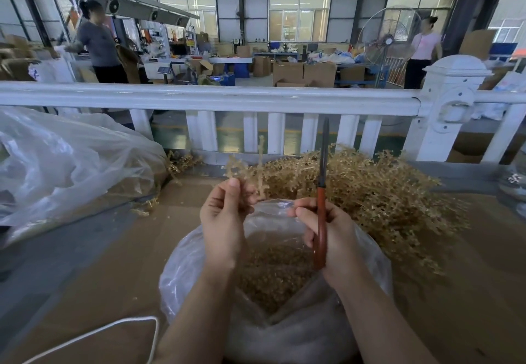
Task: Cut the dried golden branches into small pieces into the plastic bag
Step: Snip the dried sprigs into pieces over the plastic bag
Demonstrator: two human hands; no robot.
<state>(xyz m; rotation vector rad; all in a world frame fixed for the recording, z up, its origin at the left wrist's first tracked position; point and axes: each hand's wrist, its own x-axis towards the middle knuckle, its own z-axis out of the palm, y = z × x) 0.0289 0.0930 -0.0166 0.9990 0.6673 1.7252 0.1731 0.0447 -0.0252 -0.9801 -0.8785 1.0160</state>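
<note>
Left hand [222,221]: raised above the open mouth of the plastic bag [182,272], fingers and thumb curled round a sprig of dried golden branch [250,167] that stands up out of the grasp, its tips blurred.

Right hand [327,232]: beside the left, over the same bag mouth, fingers wrapped round the red handles of a pair of scissors [322,193]. Dark blades point straight up, closed together, well clear of the sprig.

Plastic bag: clear, wide open, set on the table [113,250] directly below both hands. Holds a layer of small golden cut pieces [273,275]; lower part of the bag sags toward the viewer.

Pile of dried golden branches [370,190]: large loose heap on the table just behind and to the right of the bag, touching its far rim. A few stray bits lie on the table to the left.

Table: covered in brown cardboard sheeting. A white cord [113,328] loops across its near left corner.

Second plastic bag [71,164]: large, clear, crumpled, at the left of the table, golden material dimly visible inside.

White railing [227,99]: runs across the far edge of the table, with upright slats and a capped post at right.

Background: warehouse floor with cardboard boxes [304,73], a standing fan [387,42], and two persons, one at left in a grey top [99,45], one at right in a pink top [424,47].
</note>
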